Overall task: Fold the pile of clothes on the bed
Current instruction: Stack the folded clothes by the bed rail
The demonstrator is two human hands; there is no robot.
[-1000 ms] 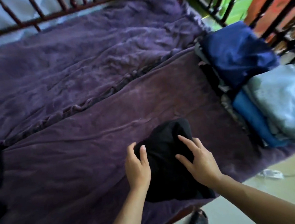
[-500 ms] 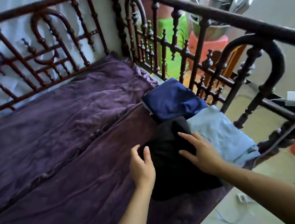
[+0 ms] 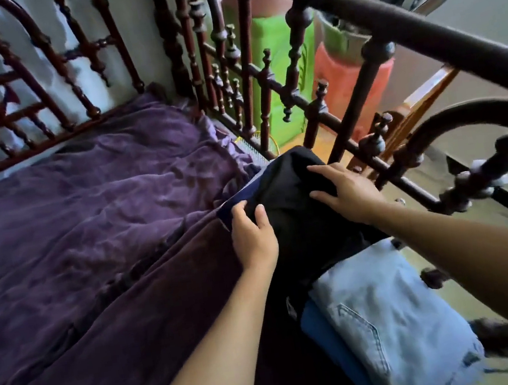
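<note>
Over on the left, the purple bedspread (image 3: 86,216) lies rumpled across the bed. Moving right, the left hand (image 3: 252,238) curls its fingers and thumb round the near edge of the folded black garment (image 3: 292,216), gripping it. That garment sits on top of a navy piece (image 3: 246,190) at the bed's right end, close to the wooden rail (image 3: 298,101). Further right, the right hand (image 3: 347,192) lies on the black cloth with fingers straight and spread, pressing and not gripping. Lower right, folded pale jeans (image 3: 393,313) rest on a blue item (image 3: 317,327), just beside the black one. This looks like the stacking step, with a folded piece being settled onto the finished pile. Next, I'd say, the left hand must let go and both palms square the edges so that nothing slumps toward the rail, then reach for another unfolded piece; none shows in this view.
</note>
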